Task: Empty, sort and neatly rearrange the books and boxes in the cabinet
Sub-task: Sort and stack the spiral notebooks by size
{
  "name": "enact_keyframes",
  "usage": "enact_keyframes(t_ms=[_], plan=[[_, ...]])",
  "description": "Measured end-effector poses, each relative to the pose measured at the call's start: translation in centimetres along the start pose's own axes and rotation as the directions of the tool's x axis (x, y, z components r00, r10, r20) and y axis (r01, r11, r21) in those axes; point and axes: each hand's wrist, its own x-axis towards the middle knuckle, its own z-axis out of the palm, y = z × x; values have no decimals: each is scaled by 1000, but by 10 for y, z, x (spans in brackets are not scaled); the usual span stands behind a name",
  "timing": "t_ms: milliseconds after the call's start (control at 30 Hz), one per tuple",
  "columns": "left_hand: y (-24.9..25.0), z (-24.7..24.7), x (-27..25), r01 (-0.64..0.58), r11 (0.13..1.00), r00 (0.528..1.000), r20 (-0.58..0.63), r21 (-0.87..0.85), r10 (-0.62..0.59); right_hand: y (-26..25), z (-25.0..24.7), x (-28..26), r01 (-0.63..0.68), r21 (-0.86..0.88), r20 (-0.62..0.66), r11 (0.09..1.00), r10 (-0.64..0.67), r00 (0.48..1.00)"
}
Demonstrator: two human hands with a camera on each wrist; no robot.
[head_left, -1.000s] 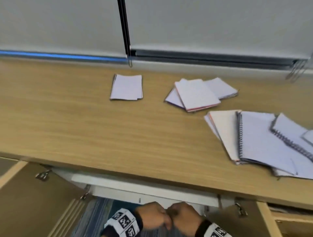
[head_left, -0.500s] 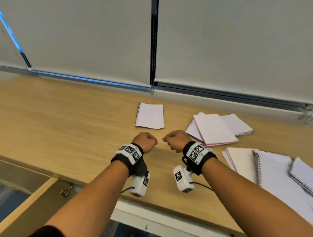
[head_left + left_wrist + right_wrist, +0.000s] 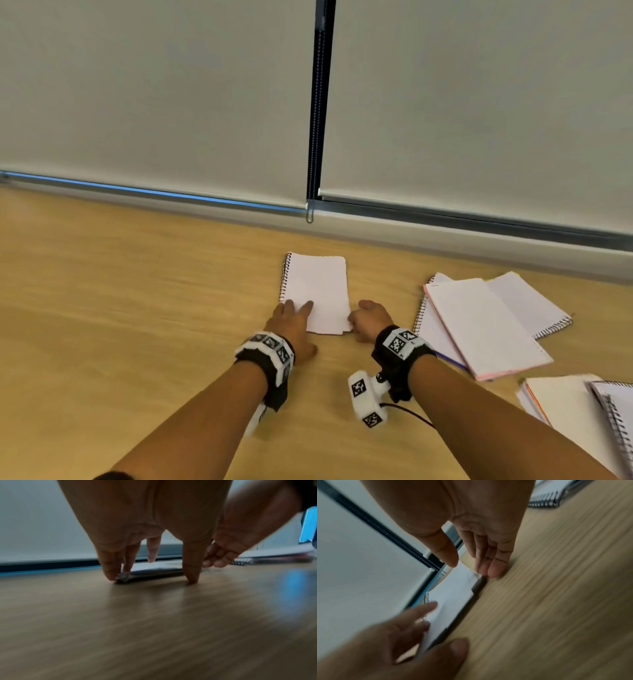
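A small white spiral notebook (image 3: 317, 291) lies flat on the wooden counter (image 3: 137, 308), spiral on its left side. My left hand (image 3: 294, 315) is at its near left corner, with straight fingers touching the page and edge. In the left wrist view the left hand (image 3: 150, 579) spans the notebook's near edge (image 3: 154, 572), thumb tip down on the wood. My right hand (image 3: 363, 318) is at the near right corner. In the right wrist view its fingers (image 3: 489, 572) touch the wood beside the notebook (image 3: 452, 599) and the thumb hovers above the page.
A loose pile of larger notebooks (image 3: 486, 325) lies just right of my right hand. More spiral notebooks (image 3: 582, 411) sit at the near right. Grey roller blinds (image 3: 171, 102) and a bead chain (image 3: 317, 102) close off the back of the counter.
Both hands rose from the cabinet opening below the counter as fists, moved forward over the wood, uncurled and now touch the small notebook's near corners.
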Motion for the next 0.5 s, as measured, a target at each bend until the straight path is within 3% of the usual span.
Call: enact_keyframes(t_ms=[67,133,200,267,367,433,500], plan=[[1,6,4,17,993,996,-88,115,-6,-3,0,3,-26,84,31,996,23,999],[0,8,5,-29,989,974,-218,144,60,-4,2,2,-29,266,42,964,19,999],[0,4,2,-118,993,943,-309,29,121,-10,3,-5,-21,466,58,885,-6,998],[-3,1,-4,-161,958,949,-305,-236,85,-17,1,-13,4,547,93,837,-65,994],[-15,7,-16,-158,684,987,-140,-712,81,-22,-1,-30,26,521,127,853,-108,986],[-20,15,-32,-125,514,990,-74,-848,119,-18,1,-41,48,503,138,863,-134,981],[-18,16,-50,-71,416,991,-15,-907,136,-11,6,-53,85,502,142,860,-179,974]])
